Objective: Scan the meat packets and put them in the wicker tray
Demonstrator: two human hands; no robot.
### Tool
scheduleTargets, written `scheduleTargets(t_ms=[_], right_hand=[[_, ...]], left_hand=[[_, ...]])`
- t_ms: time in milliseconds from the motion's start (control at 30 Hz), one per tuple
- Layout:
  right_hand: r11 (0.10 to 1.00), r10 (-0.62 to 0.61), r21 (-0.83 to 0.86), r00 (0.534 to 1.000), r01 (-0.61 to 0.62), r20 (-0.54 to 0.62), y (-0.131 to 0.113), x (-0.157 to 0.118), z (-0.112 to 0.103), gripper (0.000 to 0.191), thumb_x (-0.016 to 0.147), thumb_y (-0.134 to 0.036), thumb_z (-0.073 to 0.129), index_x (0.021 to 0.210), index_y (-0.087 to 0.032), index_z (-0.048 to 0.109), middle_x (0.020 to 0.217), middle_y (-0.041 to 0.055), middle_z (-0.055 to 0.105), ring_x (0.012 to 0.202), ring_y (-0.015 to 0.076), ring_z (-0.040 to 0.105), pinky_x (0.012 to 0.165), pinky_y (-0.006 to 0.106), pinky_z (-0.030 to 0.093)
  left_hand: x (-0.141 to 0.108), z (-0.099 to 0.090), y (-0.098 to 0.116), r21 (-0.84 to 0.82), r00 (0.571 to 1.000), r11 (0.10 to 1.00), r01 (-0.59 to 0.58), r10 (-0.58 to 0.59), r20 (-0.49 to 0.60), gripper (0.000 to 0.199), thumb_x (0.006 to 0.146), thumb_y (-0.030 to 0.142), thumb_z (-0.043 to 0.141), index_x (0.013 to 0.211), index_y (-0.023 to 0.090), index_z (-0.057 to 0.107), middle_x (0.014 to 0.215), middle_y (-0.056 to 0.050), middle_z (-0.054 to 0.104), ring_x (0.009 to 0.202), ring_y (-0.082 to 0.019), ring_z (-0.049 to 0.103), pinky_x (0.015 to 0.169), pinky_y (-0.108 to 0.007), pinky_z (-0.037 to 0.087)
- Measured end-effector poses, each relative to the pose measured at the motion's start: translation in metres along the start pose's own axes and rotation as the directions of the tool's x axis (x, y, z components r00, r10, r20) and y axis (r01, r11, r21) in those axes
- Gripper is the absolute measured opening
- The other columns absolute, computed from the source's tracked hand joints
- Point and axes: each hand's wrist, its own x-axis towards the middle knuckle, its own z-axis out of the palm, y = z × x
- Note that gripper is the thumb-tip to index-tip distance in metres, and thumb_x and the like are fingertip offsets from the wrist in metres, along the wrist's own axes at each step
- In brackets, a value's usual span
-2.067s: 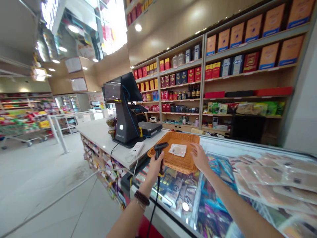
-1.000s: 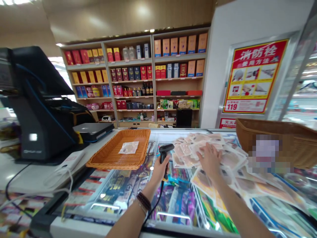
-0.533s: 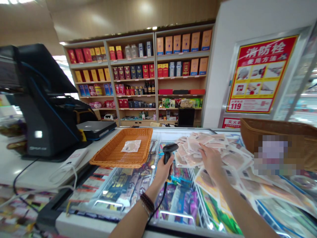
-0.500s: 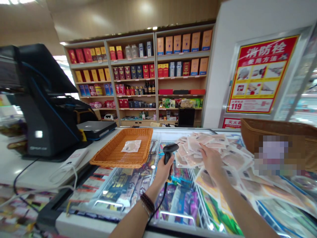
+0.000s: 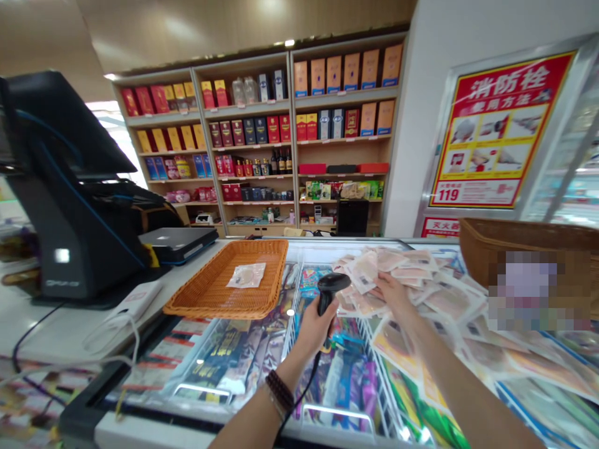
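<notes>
While in left hand's (image 5: 314, 330) closed grip, barcode scanner (image 5: 331, 292); right hand (image 5: 395, 298) pinching packets (image 5: 365, 271) near red 119 poster (image 5: 496, 131).

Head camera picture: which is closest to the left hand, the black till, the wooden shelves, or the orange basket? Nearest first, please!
1. Orange wicker basket, just left of the left hand.
2. Black till, farther left on the counter.
3. Wooden shelves, far ahead against the back wall.

My black handheld barcode scanner (image 5: 327, 293) stands nearly upright at 12 o'clock, its head angled toward 3 o'clock and its cord trailing toward 6 o'clock. At 1 o'clock, pale vacuum-sealed flat packs (image 5: 412, 268) overlap in a loose heap, one pack (image 5: 364, 271) tilted up.
</notes>
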Motion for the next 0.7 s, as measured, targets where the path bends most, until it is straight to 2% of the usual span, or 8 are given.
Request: scheduleTargets(t_ms=[100,233,500,700], right_hand=[[0.996,0.076,0.055,0.997,-0.074,-0.028,0.003,-0.003,0.001,0.019,0.080,-0.030,0.084,0.094,-0.025,0.071,0.075,0.0029,0.080,0.085,0.0304,0.085,0.083,0.047,0.073],[0.988,0.118,0.110,0.990,-0.109,-0.082,0.007,-0.003,0.003,0.016,0.078,-0.024,0.078,0.089,-0.027,0.066,0.073,0.0026,0.080,0.085,0.0312,0.086,0.090,0.050,0.073],[0.993,0.067,0.102,0.994,-0.058,-0.085,0.019,0.000,0.000,0.023,0.076,-0.029,0.080,0.095,-0.027,0.066,0.078,0.0033,0.083,0.085,0.0320,0.086,0.089,0.051,0.074],[0.996,0.046,0.084,0.995,-0.039,-0.084,0.018,-0.001,0.000,0.021,0.077,-0.031,0.081,0.094,-0.028,0.068,0.082,0.0040,0.084,0.089,0.0320,0.086,0.088,0.050,0.074]], left_hand=[[-0.001,0.002,-0.006,-0.004,0.999,1.000,0.014,-0.014,0.045,0.072,0.071,0.087,0.084,0.085,0.023,0.055,0.057,0.008,0.055,0.040,-0.007,0.044,0.042,-0.022,0.032],[-0.002,0.004,-0.012,-0.018,0.996,0.999,0.030,-0.028,0.085,0.070,0.072,0.085,0.085,0.087,0.023,0.055,0.058,0.007,0.056,0.040,-0.007,0.043,0.041,-0.023,0.032],[-0.005,0.000,0.004,-0.017,0.989,0.998,0.053,-0.050,0.142,0.072,0.068,0.085,0.088,0.084,0.024,0.052,0.059,0.008,0.055,0.041,-0.007,0.045,0.041,-0.022,0.031],[-0.004,-0.003,0.000,-0.023,0.988,0.998,0.066,-0.062,0.144,0.069,0.071,0.081,0.089,0.090,0.023,0.056,0.061,0.008,0.054,0.043,-0.007,0.047,0.043,-0.022,0.031]])
